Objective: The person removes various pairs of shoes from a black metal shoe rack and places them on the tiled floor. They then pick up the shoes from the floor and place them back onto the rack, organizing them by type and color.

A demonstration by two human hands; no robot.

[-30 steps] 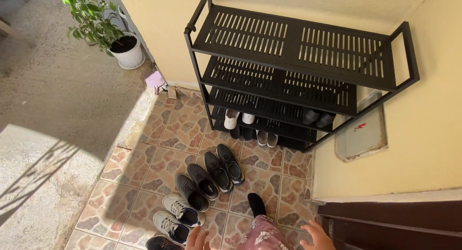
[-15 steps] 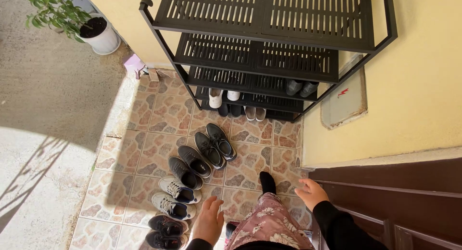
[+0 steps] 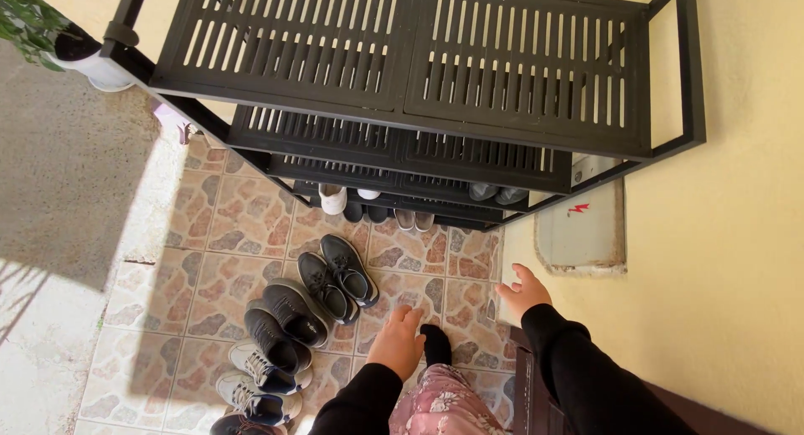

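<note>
My left hand (image 3: pixel 399 343) hangs empty with fingers loosely apart, above the patterned floor tiles, just right of a row of shoes. Nearest it is a pair of dark sneakers (image 3: pixel 337 276). My right hand (image 3: pixel 524 289) is also empty and spread, near the yellow wall at the foot of a black metal shoe rack (image 3: pixel 402 62). My foot in a black sock (image 3: pixel 435 344) stands on the tiles between the hands, with floral trousers below it.
More shoes line the floor: black shoes (image 3: pixel 280 322) and grey-white sneakers (image 3: pixel 255 383). Several shoes sit on the rack's low shelves (image 3: pixel 360 202). A grey panel (image 3: pixel 582 234) is set in the wall. A potted plant (image 3: pixel 50 41) stands far left.
The view has moved forward toward the rack, which now fills the top. Both hands have risen further into view; my foot has stepped ahead on the tiles.
</note>
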